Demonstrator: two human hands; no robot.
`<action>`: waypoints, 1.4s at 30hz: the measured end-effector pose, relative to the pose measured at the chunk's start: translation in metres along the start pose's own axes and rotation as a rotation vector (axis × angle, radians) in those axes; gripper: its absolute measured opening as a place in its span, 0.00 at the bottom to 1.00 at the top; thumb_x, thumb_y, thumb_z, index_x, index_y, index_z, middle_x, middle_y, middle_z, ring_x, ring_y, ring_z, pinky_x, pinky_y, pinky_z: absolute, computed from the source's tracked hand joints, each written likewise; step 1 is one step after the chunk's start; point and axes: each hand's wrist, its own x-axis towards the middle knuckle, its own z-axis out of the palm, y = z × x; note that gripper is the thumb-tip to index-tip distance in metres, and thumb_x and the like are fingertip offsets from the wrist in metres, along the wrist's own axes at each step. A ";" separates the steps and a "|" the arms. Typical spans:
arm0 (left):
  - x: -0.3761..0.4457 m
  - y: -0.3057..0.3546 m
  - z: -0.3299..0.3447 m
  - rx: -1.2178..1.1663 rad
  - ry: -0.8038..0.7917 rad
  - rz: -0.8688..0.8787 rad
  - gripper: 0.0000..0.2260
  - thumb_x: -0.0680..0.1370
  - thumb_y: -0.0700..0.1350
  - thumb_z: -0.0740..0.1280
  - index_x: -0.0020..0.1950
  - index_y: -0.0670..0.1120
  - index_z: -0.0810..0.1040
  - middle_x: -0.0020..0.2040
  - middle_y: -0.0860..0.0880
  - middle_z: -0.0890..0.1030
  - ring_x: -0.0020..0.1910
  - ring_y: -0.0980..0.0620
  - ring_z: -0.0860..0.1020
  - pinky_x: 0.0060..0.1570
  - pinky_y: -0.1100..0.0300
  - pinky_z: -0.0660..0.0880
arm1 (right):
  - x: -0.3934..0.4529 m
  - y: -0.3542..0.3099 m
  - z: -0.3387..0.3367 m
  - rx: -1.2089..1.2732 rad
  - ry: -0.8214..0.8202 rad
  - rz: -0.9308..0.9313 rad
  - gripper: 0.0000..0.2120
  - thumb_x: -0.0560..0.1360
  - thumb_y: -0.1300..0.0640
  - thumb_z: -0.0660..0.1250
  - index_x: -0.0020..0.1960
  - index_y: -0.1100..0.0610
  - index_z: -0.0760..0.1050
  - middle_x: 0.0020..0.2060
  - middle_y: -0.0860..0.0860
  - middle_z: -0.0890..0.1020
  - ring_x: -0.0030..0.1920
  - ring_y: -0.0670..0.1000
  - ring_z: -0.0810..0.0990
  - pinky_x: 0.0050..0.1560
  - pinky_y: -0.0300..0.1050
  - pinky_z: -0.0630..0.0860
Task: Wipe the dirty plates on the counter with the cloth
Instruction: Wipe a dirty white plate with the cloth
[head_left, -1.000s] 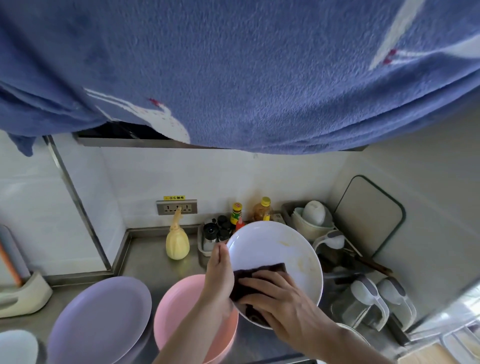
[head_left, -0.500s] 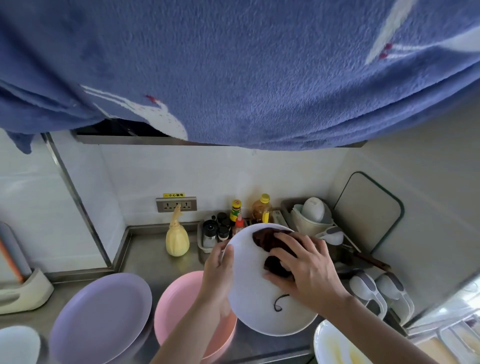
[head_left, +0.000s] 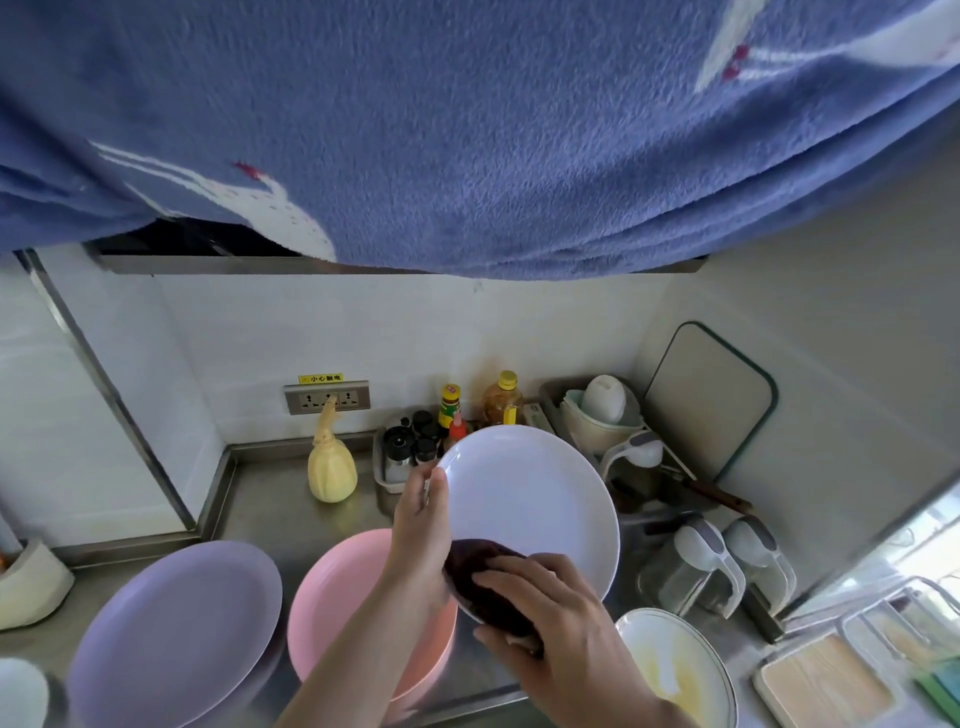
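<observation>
White plate (head_left: 524, 499) looks clean, left hand (head_left: 421, 525) gripping its rim; right hand (head_left: 561, 639) clutches dark cloth (head_left: 483, 582), hiding perhaps its lower edge.

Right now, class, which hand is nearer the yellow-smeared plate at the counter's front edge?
Right. The right hand, pressing the dark cloth, is just left of that plate; the left hand holds the white plate farther away.

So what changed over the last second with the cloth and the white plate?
The right hand swept the dark brown cloth from the round white plate's lower edge up to its far rim, then back down to the near edge. The yellowish smears are gone from its face. The left hand kept its grip on the plate's left rim; the pink and lilac plates stayed put.
</observation>
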 end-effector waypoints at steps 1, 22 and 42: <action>0.002 -0.001 0.000 0.008 -0.009 0.003 0.08 0.80 0.54 0.55 0.49 0.59 0.74 0.56 0.46 0.78 0.55 0.45 0.76 0.60 0.41 0.75 | 0.001 0.001 -0.003 0.023 -0.018 -0.013 0.17 0.72 0.47 0.71 0.60 0.43 0.77 0.60 0.36 0.78 0.52 0.48 0.76 0.55 0.38 0.75; 0.004 -0.131 0.038 0.133 0.145 -0.439 0.13 0.82 0.51 0.53 0.64 0.54 0.69 0.60 0.46 0.72 0.59 0.41 0.69 0.60 0.44 0.69 | -0.066 0.105 -0.032 0.539 0.043 1.039 0.15 0.67 0.65 0.76 0.51 0.53 0.82 0.30 0.54 0.85 0.27 0.56 0.82 0.23 0.45 0.77; 0.016 -0.212 0.094 0.180 0.327 -0.498 0.19 0.81 0.54 0.50 0.70 0.53 0.66 0.67 0.43 0.70 0.63 0.37 0.71 0.56 0.34 0.74 | -0.150 0.162 -0.037 0.978 0.298 1.392 0.28 0.55 0.65 0.79 0.55 0.58 0.80 0.45 0.61 0.86 0.36 0.57 0.85 0.21 0.37 0.71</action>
